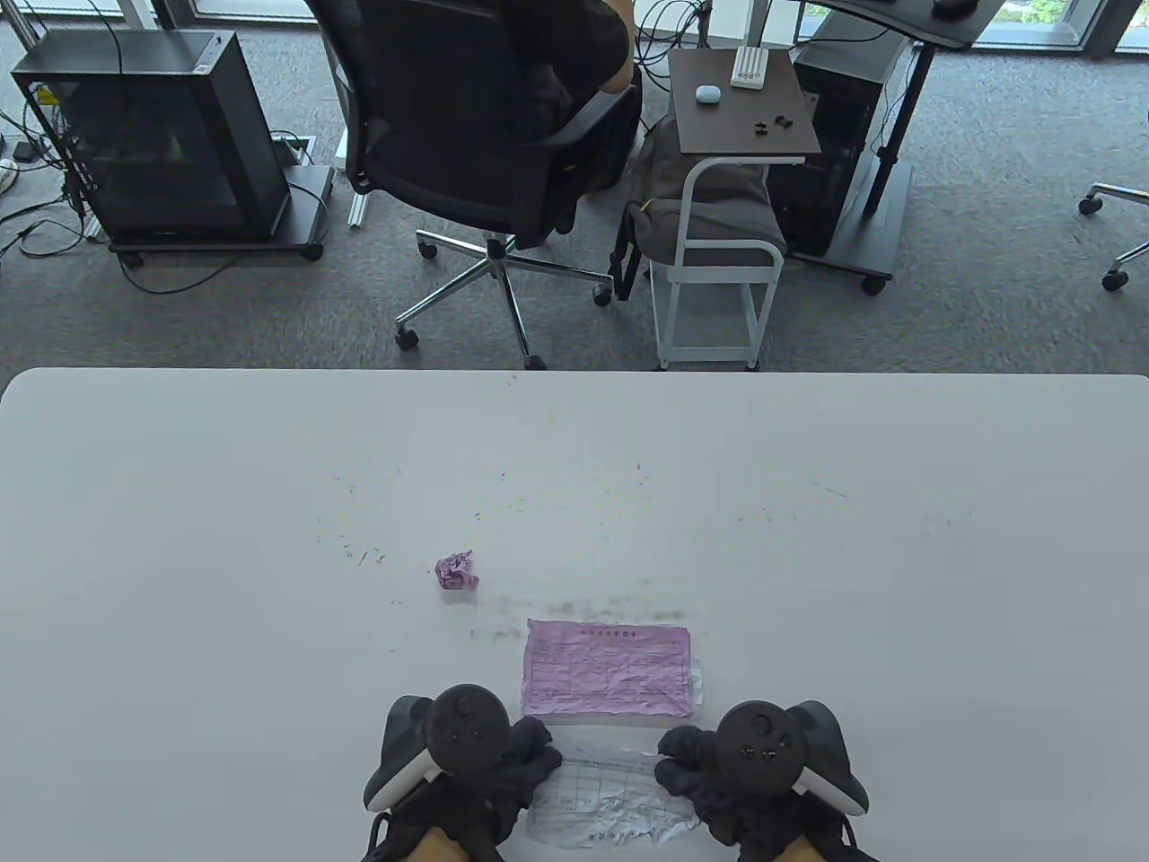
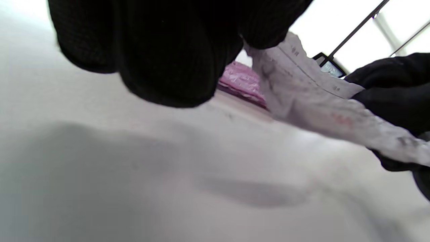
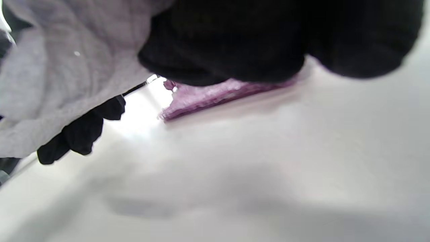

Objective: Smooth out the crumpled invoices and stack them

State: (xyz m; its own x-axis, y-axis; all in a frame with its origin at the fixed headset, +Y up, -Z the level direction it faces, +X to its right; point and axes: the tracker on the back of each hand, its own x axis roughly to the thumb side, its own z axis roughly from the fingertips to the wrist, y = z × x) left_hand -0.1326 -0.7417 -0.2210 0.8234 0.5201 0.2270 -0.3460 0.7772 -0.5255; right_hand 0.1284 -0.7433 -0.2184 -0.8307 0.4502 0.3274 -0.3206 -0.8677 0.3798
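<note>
A creased white invoice (image 1: 610,797) is held taut between the left hand (image 1: 489,763) and the right hand (image 1: 718,772), each gripping one end; in the wrist views the sheet is seen lifted clear of the white table (image 1: 269,503). The pink-topped stack of flattened invoices (image 1: 609,672) is found just beyond the white invoice, toward the table's far edge. A crumpled purple ball (image 1: 455,571) is left farther out, beyond the stack and to its left. The flattening step appears to be in hand: the sheet is partly smoothed. Next, it would likely need to be pressed flat, then squared onto the stack.
</note>
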